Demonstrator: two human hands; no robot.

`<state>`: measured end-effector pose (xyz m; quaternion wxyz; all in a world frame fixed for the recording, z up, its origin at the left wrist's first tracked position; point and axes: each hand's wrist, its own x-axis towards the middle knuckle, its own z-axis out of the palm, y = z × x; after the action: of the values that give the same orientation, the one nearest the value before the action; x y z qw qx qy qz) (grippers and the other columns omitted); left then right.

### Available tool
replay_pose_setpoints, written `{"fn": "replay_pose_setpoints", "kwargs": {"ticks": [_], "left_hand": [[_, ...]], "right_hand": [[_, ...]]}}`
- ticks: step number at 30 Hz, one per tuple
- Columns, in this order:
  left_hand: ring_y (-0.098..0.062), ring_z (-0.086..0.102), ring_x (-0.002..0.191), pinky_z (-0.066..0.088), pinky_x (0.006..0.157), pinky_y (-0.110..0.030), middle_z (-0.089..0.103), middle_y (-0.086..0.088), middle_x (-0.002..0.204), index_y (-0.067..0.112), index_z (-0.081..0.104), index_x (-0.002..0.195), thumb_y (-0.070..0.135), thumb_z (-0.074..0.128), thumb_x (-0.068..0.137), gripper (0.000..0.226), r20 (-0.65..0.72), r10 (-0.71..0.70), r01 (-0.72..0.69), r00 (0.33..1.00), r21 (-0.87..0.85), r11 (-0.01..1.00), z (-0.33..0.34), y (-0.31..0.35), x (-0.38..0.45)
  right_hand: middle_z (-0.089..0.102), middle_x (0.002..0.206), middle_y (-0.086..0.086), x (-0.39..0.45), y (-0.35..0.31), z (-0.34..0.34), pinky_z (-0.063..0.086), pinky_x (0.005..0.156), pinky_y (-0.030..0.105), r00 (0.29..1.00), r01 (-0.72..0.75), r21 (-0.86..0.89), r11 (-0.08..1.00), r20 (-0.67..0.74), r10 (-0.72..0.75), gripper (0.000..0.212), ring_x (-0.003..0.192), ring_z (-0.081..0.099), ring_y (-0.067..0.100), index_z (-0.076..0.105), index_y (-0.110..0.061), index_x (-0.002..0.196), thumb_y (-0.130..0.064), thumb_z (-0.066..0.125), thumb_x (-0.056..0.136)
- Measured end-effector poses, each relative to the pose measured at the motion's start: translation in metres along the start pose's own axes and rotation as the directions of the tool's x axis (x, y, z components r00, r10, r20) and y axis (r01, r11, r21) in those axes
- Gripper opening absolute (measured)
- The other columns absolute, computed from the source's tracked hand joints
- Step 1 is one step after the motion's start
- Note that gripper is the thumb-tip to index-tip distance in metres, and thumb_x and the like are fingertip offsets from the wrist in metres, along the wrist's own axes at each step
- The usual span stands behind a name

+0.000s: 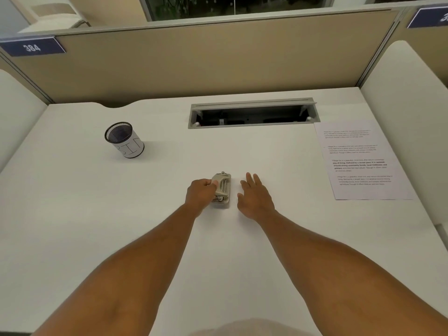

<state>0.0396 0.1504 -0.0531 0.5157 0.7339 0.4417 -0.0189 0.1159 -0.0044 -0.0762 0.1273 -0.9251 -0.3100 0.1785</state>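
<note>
Left hand (202, 194) grip curled on the hole punch (222, 187), mid-worktop (145, 214). Right hand (254, 197) grip wide, just beside it. I judge the one-sided hold may let the punch skid or tip. Paper (358, 163) lies well apart.

Left hand (202, 194): bare.
Right hand (254, 197): bare.
Forearms (145, 251): uncovered, reaching the frame edge at 7 and 4 o'clock.
Garment (242, 328): pale fabric, blurred, at 6 o'clock.

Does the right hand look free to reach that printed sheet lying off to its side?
Probably yes. The right hand is open and holds nothing, and only bare desk lies between it and the printed sheet.
</note>
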Motion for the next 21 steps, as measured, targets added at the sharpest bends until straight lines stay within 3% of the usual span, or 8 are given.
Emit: {"fn": "replay_pose_setpoints", "kwargs": {"ticks": [6,12,14,21], "left_hand": [[-0.022,0.06,0.078,0.043,0.071,-0.03,0.067,-0.007,0.085,-0.001,0.069,0.095,0.03,0.056,0.094,0.033,-0.026,-0.025,0.025,0.999,-0.01,1.0,-0.008,-0.004,0.008],[-0.024,0.063,0.08,0.047,0.073,-0.03,0.067,-0.004,0.086,0.012,0.069,0.09,0.031,0.053,0.095,0.026,-0.09,-0.015,0.013,0.996,-0.028,1.0,-0.024,-0.007,0.016],[-0.023,0.06,0.079,0.044,0.067,-0.028,0.066,-0.003,0.088,0.015,0.067,0.091,0.032,0.05,0.096,0.024,-0.124,-0.013,0.011,0.992,-0.019,1.0,-0.029,-0.011,0.019],[-0.023,0.058,0.083,0.042,0.068,-0.029,0.065,-0.004,0.096,0.017,0.063,0.097,0.03,0.043,0.097,0.024,-0.252,-0.05,0.053,0.966,0.005,0.999,-0.055,-0.026,0.032]], "right_hand": [[0.009,0.163,0.007,0.002,-0.002,0.004,0.014,0.12,0.043,0.999,0.013,-0.008,1.0,0.037,-0.012,0.05,0.151,0.0,0.025,0.033,-0.01,0.146,-0.029,0.037,0.1],[-0.001,0.164,0.006,0.004,-0.005,0.01,0.002,0.122,0.046,0.996,0.01,-0.044,0.999,0.087,-0.006,0.054,0.151,-0.008,0.024,0.023,-0.011,0.151,-0.03,0.031,0.102],[-0.005,0.164,0.006,0.005,-0.007,0.013,-0.001,0.122,0.047,0.995,0.012,-0.061,0.998,0.096,-0.006,0.055,0.15,-0.01,0.024,0.019,-0.012,0.153,-0.031,0.029,0.102],[-0.012,0.163,0.005,0.01,-0.01,0.022,-0.006,0.121,0.049,0.996,0.015,-0.085,0.996,0.09,-0.007,0.054,0.15,-0.015,0.023,0.011,-0.012,0.154,-0.027,0.022,0.103]]}}
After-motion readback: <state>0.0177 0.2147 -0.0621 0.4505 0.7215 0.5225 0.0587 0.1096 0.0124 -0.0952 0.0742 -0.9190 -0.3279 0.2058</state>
